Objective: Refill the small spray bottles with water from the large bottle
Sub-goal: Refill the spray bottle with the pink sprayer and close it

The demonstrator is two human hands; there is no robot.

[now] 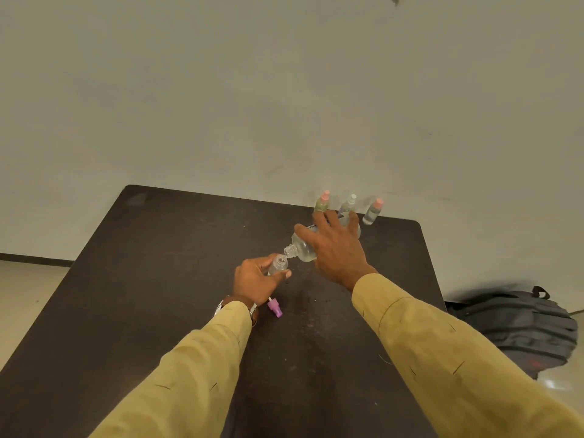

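Head view from my end: a dark desk (158,279) pushed up against a pale wall. Near the middle, the left hand (256,281) has a small spray bottle (278,265), fingers (260,260) curled round it, top off and the open mouth facing up. A purple spray cap (274,308) lies on the desk just beside that wrist. Next over, the large bottle (301,248) is tipped with its neck pointing down-left, its mouth right at the small bottle's mouth. I can't tell if water's running. The right hand (338,248) grips it from above, fingers wrapped over the body. Behind it, at the desk's far edge, three capped bottles (348,203) stand in a row: pink top, white top, pink top. Far right, a dark backpack (518,330) sits on the floor beside the desk.
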